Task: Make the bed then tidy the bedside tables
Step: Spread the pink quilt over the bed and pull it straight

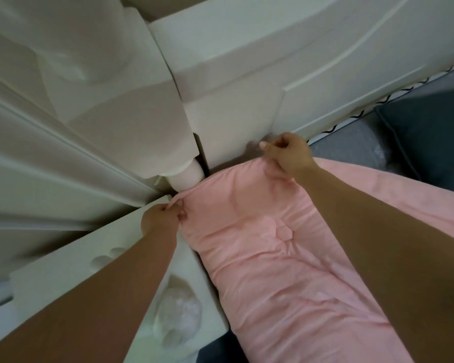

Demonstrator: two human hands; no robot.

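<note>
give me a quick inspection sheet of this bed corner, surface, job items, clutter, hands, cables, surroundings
surface: grey bed sheet with a black zigzag trim along the headboard side, mostly covered at this corner.
job's things: pink quilt, creased, its top edge pulled up into the corner near the headboard; dark blue-grey pillow at the right.
clutter: clear crumpled plastic wrap on the white side rail.
grippers: left hand pinches the quilt's left corner; right hand grips the top edge, fingers closed on the fabric.
cables: nothing seen.
surroundings: white headboard; white panelled furniture at left, its type unclear; pale pink rounded post in the gap.
</note>
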